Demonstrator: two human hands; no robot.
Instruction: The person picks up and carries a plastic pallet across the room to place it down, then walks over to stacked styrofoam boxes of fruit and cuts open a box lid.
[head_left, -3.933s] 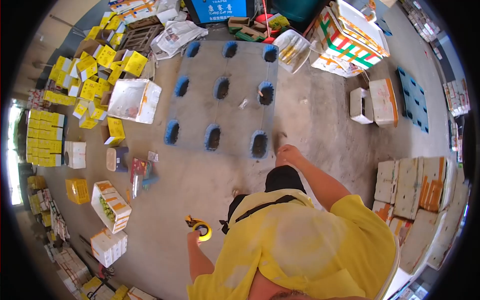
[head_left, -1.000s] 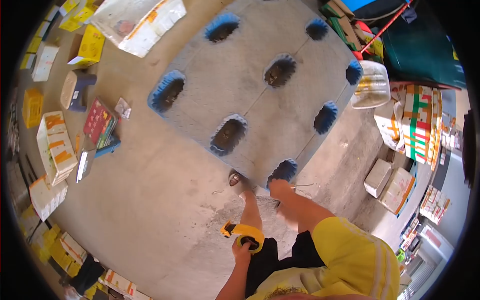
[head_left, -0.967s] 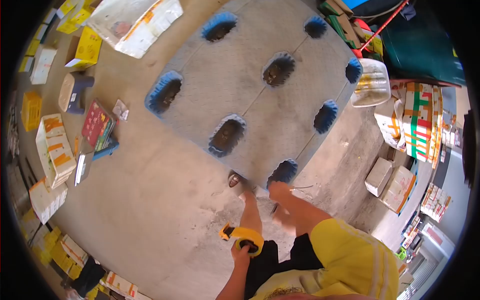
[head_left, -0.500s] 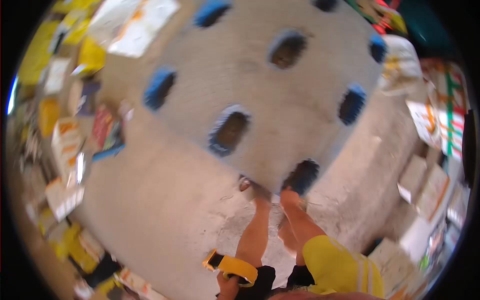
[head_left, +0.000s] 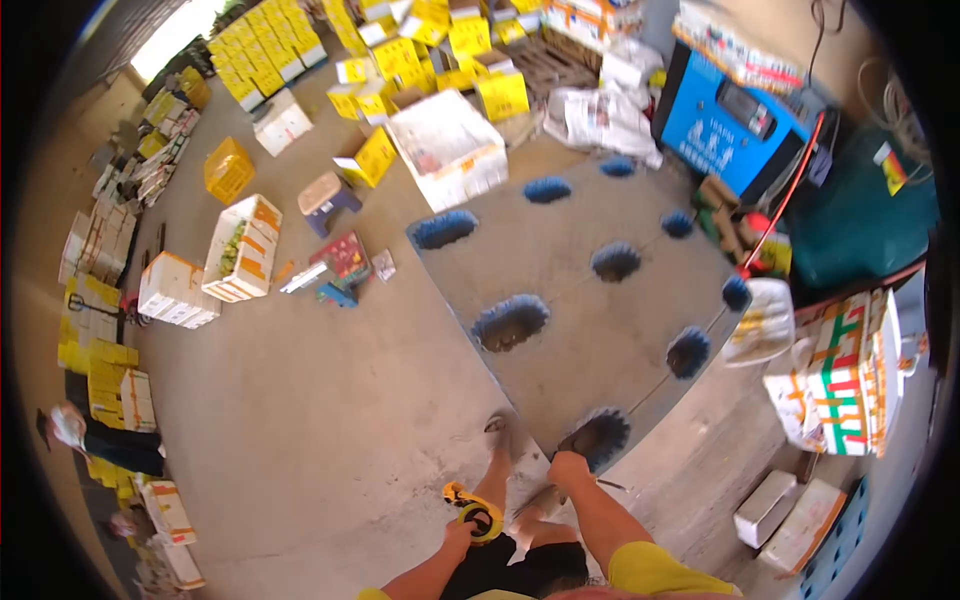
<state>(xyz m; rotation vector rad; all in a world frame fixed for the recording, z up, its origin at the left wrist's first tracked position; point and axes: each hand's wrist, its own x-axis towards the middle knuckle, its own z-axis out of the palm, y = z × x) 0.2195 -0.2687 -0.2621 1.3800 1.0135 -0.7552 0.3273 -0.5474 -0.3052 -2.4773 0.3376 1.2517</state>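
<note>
Holding the roll end of the yellow tape dispenser [head_left: 472, 508], our left hand [head_left: 458, 538] has its fingers closed round it, with the dispenser head pointing outward. We judge that this grip settles the roll's weight in the palm and keeps the head clear of the fingers. The dispenser is in the air beside the left leg [head_left: 494, 478], short of the pallet's near corner and apart from its left edge.

Our right hand [head_left: 568, 468] is at the near corner of the pallet [head_left: 565, 352], beside the corner pocket [head_left: 605, 434]. Its fingers look drawn in to a narrow form, but we cannot tell what, if anything, they grip. A thin dark strip [head_left: 612, 486] shows to the right of the wrist; whether it joins the hand is unclear. The arm reaches low, we judge, because the pallet lies flat on the floor [head_left: 330, 400].

The deck faces up with its pockets open. The left foot [head_left: 496, 425] stands just beside the left edge, which probably gives a steady base for the reach. The white foam box [head_left: 465, 185] sits by the left corner, open side up, and the foam tray [head_left: 768, 318] lies near the right edge.
</note>
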